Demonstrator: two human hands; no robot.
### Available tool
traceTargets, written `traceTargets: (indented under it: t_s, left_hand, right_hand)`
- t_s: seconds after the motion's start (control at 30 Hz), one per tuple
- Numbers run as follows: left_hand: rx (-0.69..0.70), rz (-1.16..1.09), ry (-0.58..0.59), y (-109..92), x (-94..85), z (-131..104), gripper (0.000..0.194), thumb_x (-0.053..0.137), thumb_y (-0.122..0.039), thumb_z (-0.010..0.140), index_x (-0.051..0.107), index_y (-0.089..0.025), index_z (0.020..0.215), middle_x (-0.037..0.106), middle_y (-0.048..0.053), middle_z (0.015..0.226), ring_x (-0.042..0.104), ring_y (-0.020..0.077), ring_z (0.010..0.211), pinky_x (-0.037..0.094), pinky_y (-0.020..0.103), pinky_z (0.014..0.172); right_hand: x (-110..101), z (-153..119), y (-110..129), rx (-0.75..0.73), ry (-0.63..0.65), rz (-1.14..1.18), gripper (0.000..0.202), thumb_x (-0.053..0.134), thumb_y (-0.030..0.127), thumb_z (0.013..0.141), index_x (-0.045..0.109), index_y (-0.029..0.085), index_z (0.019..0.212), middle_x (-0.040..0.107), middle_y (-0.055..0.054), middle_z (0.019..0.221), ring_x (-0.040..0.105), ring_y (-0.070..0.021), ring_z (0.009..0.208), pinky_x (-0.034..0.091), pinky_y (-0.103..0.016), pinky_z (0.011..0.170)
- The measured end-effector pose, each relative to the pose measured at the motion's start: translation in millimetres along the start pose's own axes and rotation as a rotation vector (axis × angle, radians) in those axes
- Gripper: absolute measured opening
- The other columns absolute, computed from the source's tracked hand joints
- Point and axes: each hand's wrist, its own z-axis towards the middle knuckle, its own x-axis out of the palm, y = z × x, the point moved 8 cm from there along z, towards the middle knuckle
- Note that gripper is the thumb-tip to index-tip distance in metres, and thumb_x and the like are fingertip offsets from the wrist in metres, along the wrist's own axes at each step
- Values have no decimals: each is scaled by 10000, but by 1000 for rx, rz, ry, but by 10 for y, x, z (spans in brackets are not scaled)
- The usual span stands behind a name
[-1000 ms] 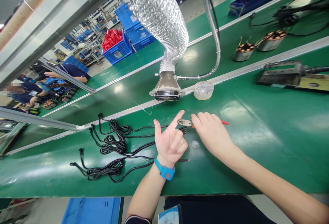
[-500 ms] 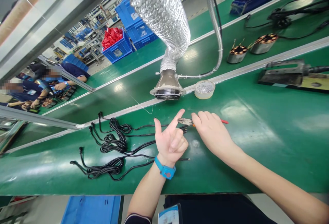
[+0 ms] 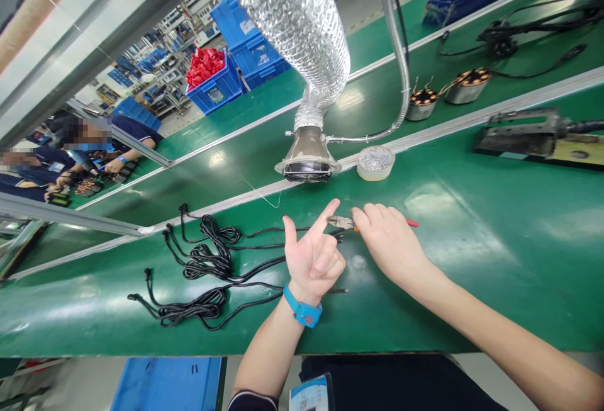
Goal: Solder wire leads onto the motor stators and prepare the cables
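Note:
My right hand (image 3: 389, 238) is closed around a pair of pliers (image 3: 340, 222); the end of a red handle shows beyond my fingers. The metal jaws point left and reach the index finger of my left hand (image 3: 314, 250). That hand is turned palm up, thumb and index finger stretched apart, the other fingers curled over the palm, with nothing visible in it. A blue band (image 3: 302, 308) circles the left wrist. Bundled black power cords (image 3: 210, 260) lie to the left, some running behind or beneath the left hand, their stripped ends showing to its right.
A fume hood (image 3: 309, 156) on a silver duct hangs ahead, beside a round pot (image 3: 375, 160). Copper-wound stators (image 3: 422, 104) sit on the line behind the rail. A soldering iron stand (image 3: 528, 134) is at right. Co-workers (image 3: 104, 140) sit at far left.
The stators and the black cable on the line behind the rail have shifted left. Co-workers' hands moved slightly. Both my hands and the pliers stay almost still.

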Motion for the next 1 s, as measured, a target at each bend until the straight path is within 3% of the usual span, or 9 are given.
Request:
traceTargets:
  t_s: [1.0]
  left_hand:
    - [-20,81,-25,19,-15,10,1016,101,-819,865,282,-73,1531,455,-45,386,74,63,254,81,203,288]
  right_hand:
    - [-67,-19,-26,-8,38,27,164,505,15,846,589,135,918,506,-49,773,450,-236,730,232,-333,689]
